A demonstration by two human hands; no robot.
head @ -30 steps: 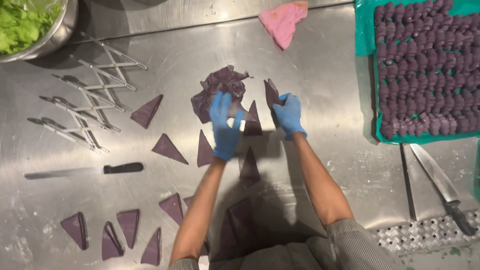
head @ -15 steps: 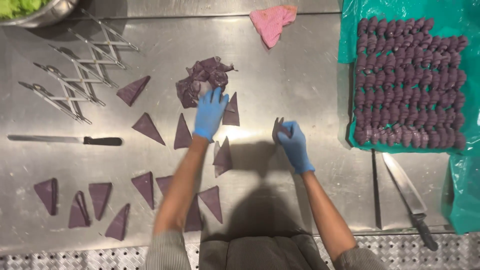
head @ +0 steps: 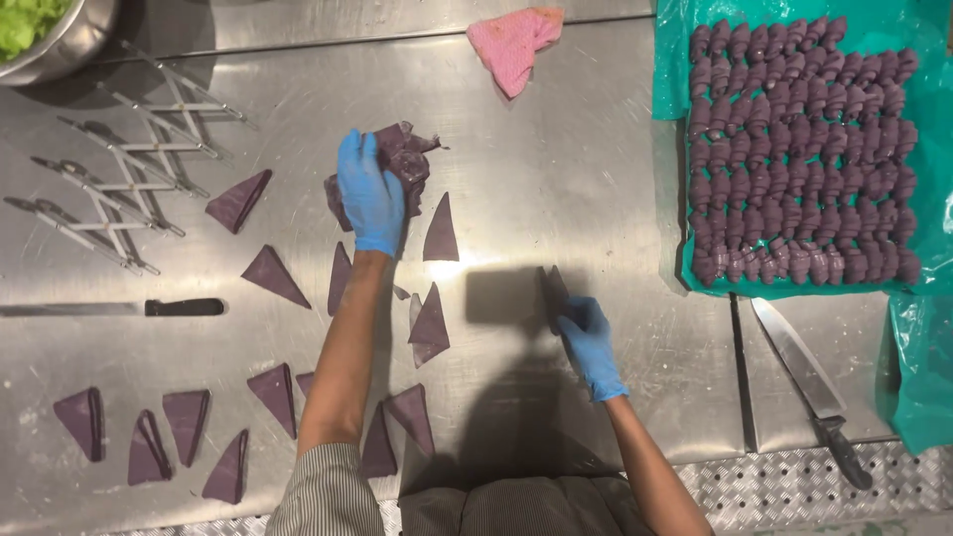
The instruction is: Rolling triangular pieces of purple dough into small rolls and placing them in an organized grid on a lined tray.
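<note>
Blue-gloved, your left hand (head: 369,194) is now lying flat and open on the crumpled purple dough scraps (head: 405,159) up the steel table (head: 576,179), while your right hand (head: 588,342) is drawing lower, pinching one purple dough triangle (head: 551,293) against the table.

Left hand (head: 370,194) rests on the dough scrap heap (head: 407,159) mid-bench; right hand (head: 588,342) pinches a purple dough triangle (head: 551,293).

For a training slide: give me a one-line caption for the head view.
Blue-gloved left hand presses a crumpled purple dough pile; right hand holds a purple dough triangle on the steel table.
</note>
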